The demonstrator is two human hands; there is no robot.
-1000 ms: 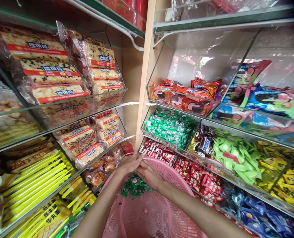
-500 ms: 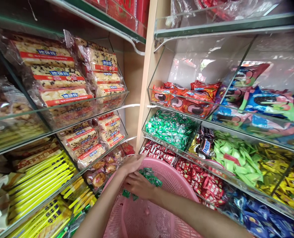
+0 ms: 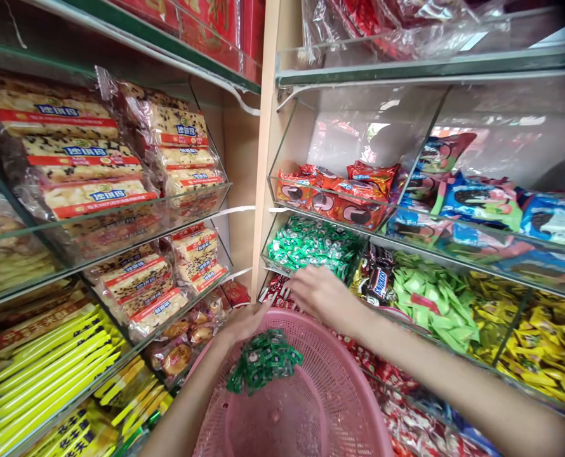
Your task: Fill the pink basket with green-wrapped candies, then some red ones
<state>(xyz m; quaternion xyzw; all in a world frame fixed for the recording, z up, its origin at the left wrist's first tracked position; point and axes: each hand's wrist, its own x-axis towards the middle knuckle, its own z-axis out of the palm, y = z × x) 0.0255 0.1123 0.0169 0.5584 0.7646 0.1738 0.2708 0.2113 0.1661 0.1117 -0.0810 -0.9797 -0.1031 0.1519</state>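
Note:
A pink plastic basket (image 3: 358,381) with a mesh wall stands in front of me, with a heap of small green-wrapped candies (image 3: 268,362) at its far left side. My left hand (image 3: 244,322) is closed at the basket's far left rim, its fingertips partly hidden. My right hand (image 3: 323,298) is above the far rim, just in front of the bin of green-wrapped candies (image 3: 311,244). Its fingers are slightly bent and apart, pointing left, with nothing visible in them.
Glass-fronted shelves hold sachima packs (image 3: 92,152) on the left and red biscuit packs (image 3: 334,197) on the right. Snickers bars (image 3: 379,279), light green packets (image 3: 435,298) and yellow packets (image 3: 539,343) lie right of the green candies. Red-wrapped sweets (image 3: 406,412) lie beside the basket.
My right hand has left the basket and moved up and right toward the candy bin. The green candy heap now shows fully. My left hand stays at the rim; the view has shifted slightly.

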